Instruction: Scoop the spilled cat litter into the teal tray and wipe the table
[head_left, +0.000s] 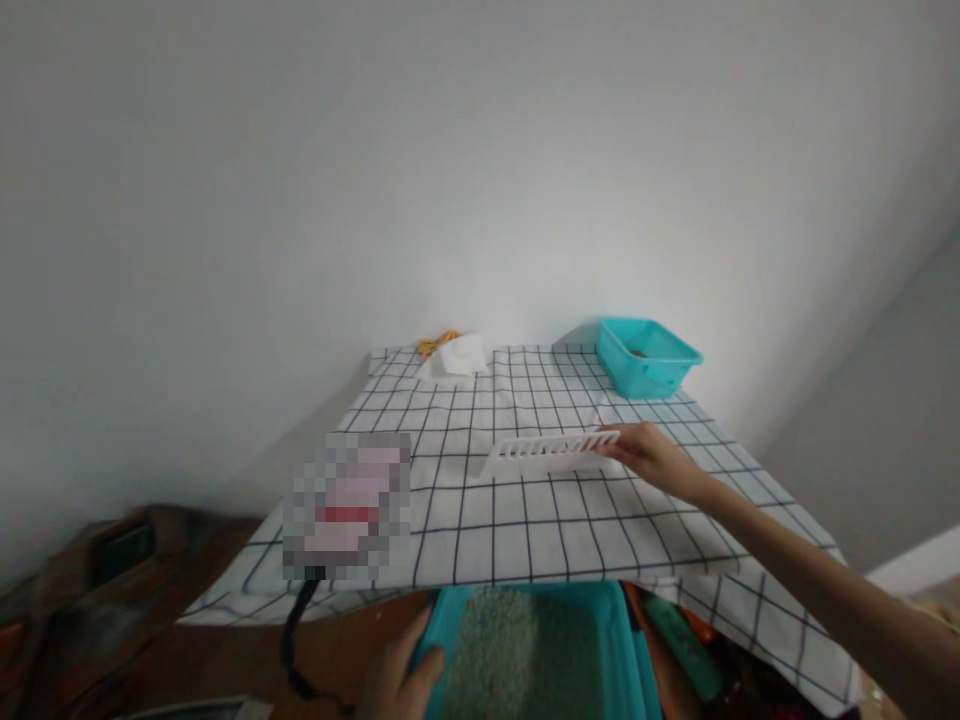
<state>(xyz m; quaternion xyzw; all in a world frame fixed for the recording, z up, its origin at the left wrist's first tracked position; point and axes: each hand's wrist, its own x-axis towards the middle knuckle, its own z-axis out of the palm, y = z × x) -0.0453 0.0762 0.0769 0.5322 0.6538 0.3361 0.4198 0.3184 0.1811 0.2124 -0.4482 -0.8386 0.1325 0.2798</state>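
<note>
My right hand [651,458] is closed on the right end of a white slotted plastic panel [536,455], held low over the checked tablecloth. Whether the panel touches the cloth, I cannot tell. Below the table's front edge is a teal plastic bin [630,650] with greenish-grey grainy material [499,640] inside. At the bin's left side, my left hand [401,672] grips the rim, its thumb over the edge and its other fingers partly hidden.
A checked cloth [517,515] covers the table. At its back right stands a second teal basket [649,380]. White paper [461,355] and a yellow-orange item [435,343] lie at the back. A pixelated pinkish object [352,500] is at left. A green item [684,645] lies beside the bin.
</note>
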